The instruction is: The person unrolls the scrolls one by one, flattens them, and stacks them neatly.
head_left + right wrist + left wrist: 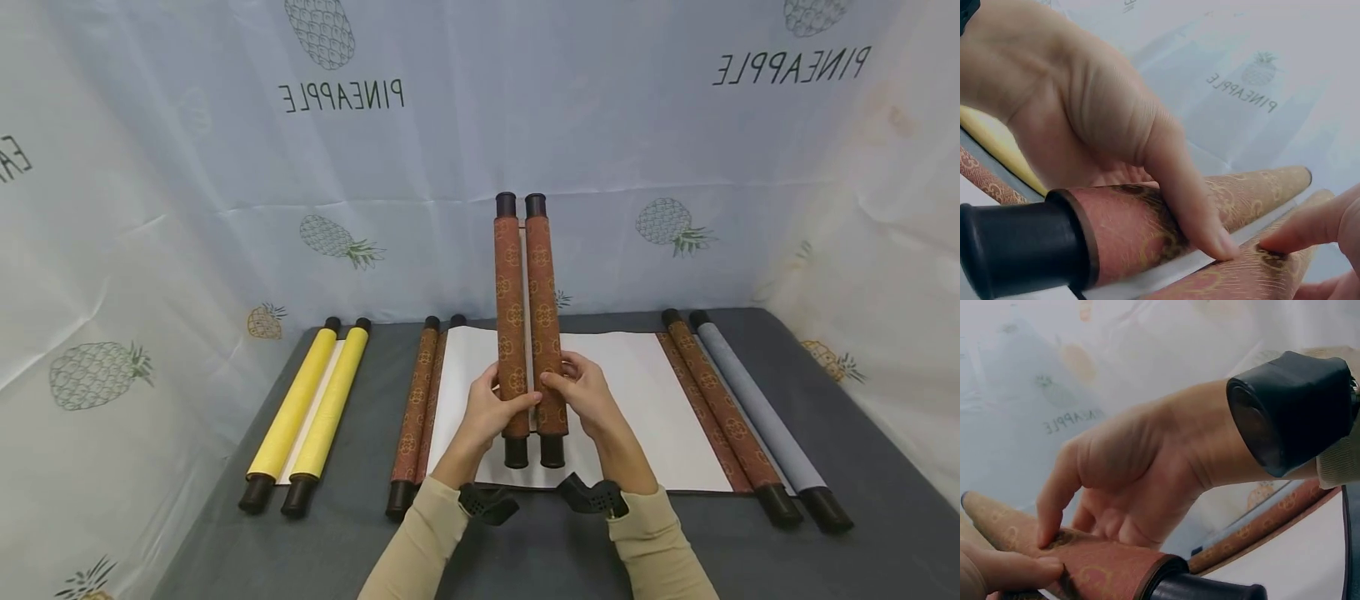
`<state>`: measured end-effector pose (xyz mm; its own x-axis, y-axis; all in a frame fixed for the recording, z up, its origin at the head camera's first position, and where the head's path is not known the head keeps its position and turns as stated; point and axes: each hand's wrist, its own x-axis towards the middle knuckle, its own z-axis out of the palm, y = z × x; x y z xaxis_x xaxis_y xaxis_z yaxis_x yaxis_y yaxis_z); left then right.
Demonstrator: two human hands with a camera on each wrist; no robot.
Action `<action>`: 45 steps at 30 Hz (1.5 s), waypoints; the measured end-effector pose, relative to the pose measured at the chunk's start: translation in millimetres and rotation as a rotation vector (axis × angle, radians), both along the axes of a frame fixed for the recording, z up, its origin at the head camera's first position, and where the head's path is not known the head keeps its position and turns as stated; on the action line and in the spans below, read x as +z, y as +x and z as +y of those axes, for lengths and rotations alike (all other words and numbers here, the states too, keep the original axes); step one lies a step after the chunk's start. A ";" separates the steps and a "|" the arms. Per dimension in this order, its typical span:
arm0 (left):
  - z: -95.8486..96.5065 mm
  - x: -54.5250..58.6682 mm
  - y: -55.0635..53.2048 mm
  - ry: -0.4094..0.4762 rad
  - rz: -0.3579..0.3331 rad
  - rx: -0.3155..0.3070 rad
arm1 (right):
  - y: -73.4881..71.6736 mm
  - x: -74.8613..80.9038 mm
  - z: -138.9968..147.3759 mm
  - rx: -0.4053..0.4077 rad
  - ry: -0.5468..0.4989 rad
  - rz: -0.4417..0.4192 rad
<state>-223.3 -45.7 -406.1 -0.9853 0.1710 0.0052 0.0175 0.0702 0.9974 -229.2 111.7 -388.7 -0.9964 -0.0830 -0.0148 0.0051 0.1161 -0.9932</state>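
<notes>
Over the middle of the tabletop (341, 542), a red-brown double-roll scroll (510, 308) with gold floral patterning is held up with its knobbed ends pointing away from and toward the person. Its two rolls lie side by side, nearly parallel, with a narrow pale strip between them and black knobs (552, 452) at their ends. The left hand (491, 407) grips the left roll near its lower end, thumb laid across the front and fingers bent behind. The right hand (591, 398) has the right roll in a matching grip, its thumb pressing on the patterned surface; the two thumbtips are near each other at the gap.

Beneath them, an opened scroll's white sheet (637, 408) spreads across the tabletop, reaching close to the back edge. A brown patterned roll (416, 408) flanks it on the left, and another brown patterned roll (726, 408) on the right. Just beside the latter, nearer the right edge, lies a grey roll (761, 406) with black ends. Along the left edge rests a yellow double-roll scroll (332, 400), slanting from the back left corner toward the front. A pale pineapple-printed curtain (465, 125) hangs behind the back edge.
</notes>
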 end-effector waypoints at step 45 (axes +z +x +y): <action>11.4 -4.6 -1.3 0.013 0.028 0.238 | -2.6 -13.0 -14.7 -0.224 0.080 0.060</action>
